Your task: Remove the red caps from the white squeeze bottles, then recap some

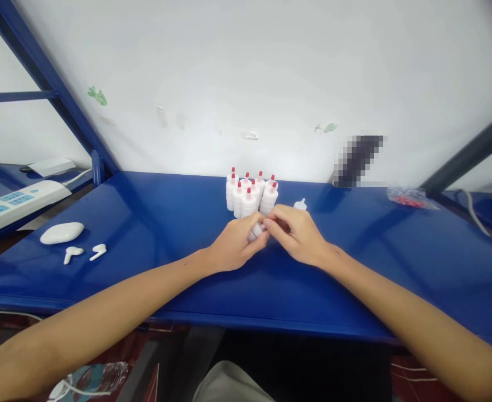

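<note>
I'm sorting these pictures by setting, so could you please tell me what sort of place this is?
Probably an indoor workstation: a blue table before a white wall, grouped white bottles with red tips, and a power strip at the left.

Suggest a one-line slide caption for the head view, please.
The left hand holds a white bottle, the right hand at its top, near red-tipped bottles on a blue table.

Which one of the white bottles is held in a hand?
The bottle in the left hand, with the right hand at its end; the other bottles stand grouped on the blue table.
</note>
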`<state>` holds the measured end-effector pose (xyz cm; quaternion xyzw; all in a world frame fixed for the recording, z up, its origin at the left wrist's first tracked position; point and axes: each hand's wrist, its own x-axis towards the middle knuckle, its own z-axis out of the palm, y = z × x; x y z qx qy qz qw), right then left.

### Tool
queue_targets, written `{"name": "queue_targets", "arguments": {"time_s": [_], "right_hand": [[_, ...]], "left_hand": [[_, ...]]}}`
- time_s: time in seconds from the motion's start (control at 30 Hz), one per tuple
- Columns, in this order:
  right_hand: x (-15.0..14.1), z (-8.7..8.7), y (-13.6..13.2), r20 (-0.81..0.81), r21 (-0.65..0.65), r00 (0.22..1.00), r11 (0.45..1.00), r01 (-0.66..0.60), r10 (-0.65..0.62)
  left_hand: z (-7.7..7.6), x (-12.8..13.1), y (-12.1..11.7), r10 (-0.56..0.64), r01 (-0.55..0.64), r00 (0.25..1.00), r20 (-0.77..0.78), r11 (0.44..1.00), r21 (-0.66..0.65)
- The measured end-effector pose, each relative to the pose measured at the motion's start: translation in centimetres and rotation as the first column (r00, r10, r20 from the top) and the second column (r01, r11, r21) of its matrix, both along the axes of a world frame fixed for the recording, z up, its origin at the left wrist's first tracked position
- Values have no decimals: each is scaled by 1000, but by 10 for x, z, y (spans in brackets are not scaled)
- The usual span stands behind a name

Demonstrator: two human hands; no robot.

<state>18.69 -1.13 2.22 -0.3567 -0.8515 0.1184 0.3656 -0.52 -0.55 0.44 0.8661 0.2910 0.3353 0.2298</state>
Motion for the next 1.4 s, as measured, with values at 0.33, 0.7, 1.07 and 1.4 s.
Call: {"name": "queue_targets", "arguments": {"time_s": [0.33, 0.7, 1.07, 1.4], "right_hand": [[4, 0, 6, -41, -218, 997, 973, -70, 62], [50, 9, 34, 612, -159, 786, 960, 231, -88], [35, 10, 25, 480, -307, 874, 947, 91, 72], [30, 13, 22, 438, -357, 895, 930, 90, 82]], "left_hand": [[2, -1, 3, -40, 42, 997, -67, 999, 33], [3, -2, -2, -33, 54, 984, -174, 992, 118], [1, -2, 0, -36, 63, 977, -208, 990, 127], [3, -2, 2, -29, 44, 980, -196, 996, 74]]}}
